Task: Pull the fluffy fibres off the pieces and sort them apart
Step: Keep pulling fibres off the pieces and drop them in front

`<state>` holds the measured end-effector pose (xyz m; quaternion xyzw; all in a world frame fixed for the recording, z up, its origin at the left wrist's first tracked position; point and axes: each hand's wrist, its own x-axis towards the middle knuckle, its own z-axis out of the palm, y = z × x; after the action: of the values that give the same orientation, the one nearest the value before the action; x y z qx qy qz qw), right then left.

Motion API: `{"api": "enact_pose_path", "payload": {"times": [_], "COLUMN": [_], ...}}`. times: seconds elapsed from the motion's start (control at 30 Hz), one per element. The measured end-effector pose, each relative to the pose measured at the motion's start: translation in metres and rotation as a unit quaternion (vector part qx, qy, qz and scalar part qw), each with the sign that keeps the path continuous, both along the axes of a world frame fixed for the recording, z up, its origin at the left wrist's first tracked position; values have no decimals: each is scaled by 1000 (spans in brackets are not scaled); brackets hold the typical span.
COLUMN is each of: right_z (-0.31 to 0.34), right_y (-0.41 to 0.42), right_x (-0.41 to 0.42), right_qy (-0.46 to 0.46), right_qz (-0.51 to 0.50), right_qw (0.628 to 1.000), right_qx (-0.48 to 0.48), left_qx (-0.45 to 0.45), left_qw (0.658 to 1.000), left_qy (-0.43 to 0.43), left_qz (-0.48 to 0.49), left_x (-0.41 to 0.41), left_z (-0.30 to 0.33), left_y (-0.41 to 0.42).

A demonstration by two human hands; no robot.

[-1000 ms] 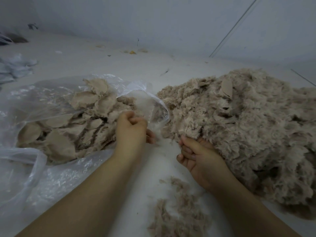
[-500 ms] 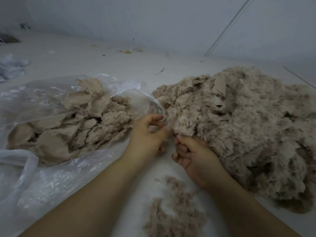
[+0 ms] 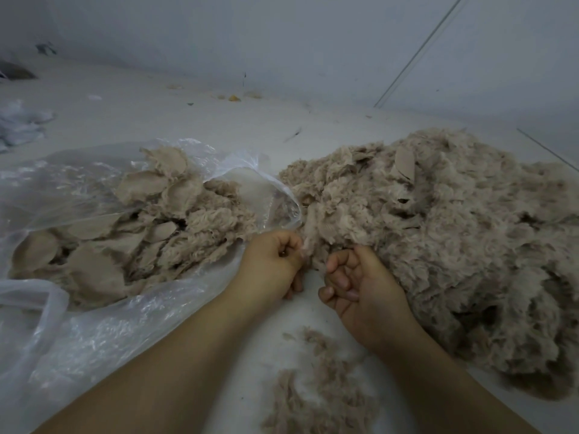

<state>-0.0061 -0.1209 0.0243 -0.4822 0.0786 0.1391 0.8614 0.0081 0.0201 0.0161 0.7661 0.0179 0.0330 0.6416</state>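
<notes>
A big heap of beige fluffy pieces (image 3: 445, 233) lies on the right of the white floor. On the left, a clear plastic bag (image 3: 94, 333) lies open, holding several flatter beige pieces (image 3: 147, 239). My left hand (image 3: 272, 264) pinches a tuft of fibre at the heap's near-left edge. Beside it my right hand (image 3: 360, 286) lies palm up with its fingers curled, its fingertips in the fluff; whether it holds a piece I cannot tell. A small scatter of loose fibres (image 3: 316, 389) lies between my forearms.
The floor (image 3: 194, 120) runs back to a grey wall (image 3: 282, 42). Small bits of debris (image 3: 233, 97) lie along the wall's foot. More crumpled plastic (image 3: 18, 126) sits at the far left edge.
My left hand has come away from the bag's mouth to the heap's edge and has taken hold of a tuft. My right hand has stayed at the heap, its fingers a little looser.
</notes>
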Motion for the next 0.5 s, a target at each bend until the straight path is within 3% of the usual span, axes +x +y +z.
{"api": "enact_pose_path", "payload": {"times": [0.17, 0.3, 0.37, 0.5], "right_z": [-1, -2, -2, 0], "right_y": [0, 0, 0, -2], "right_x": [0, 0, 0, -1], "right_qy": [1, -3, -5, 1], "right_qz": [1, 0, 4, 0], "right_qw": [1000, 1000, 1000, 999], "right_qx": [4, 15, 18, 41], "left_qx": [110, 196, 228, 267], "left_qw": [987, 953, 943, 947], "left_qy": [-88, -196, -226, -160], "left_qz": [74, 120, 83, -82], "left_x": [-10, 4, 21, 57], "left_z": [1, 26, 40, 62], "left_y": [0, -5, -9, -17]}}
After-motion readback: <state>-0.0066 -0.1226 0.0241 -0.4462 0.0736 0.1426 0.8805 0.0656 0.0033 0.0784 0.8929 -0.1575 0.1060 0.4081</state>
